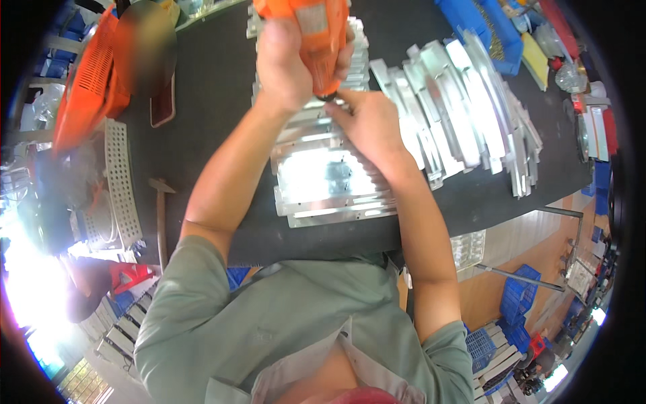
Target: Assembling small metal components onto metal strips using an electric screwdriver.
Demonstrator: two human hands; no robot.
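Observation:
My left hand [285,71] is wrapped round an orange handheld power tool [319,42], its kind not fully shown, with a tapering body and a dark tip pointing toward me. At that tip, the thumb and forefinger of my right hand [372,126] come together; whatever they pinch is too small to make out. Beneath both hands lie silvery metal strips [336,176] packed side by side in a stack, with small dark holes or fasteners along them. Glare washes out part of their surface.
More metal strips [464,108] lie in a slanting row at right on the black-topped table [323,244]. A blue bin [494,34] of small brass-coloured parts stands at the far right. A hammer [161,215] rests at left, near a white perforated strip [122,182] and an orange basket [94,81].

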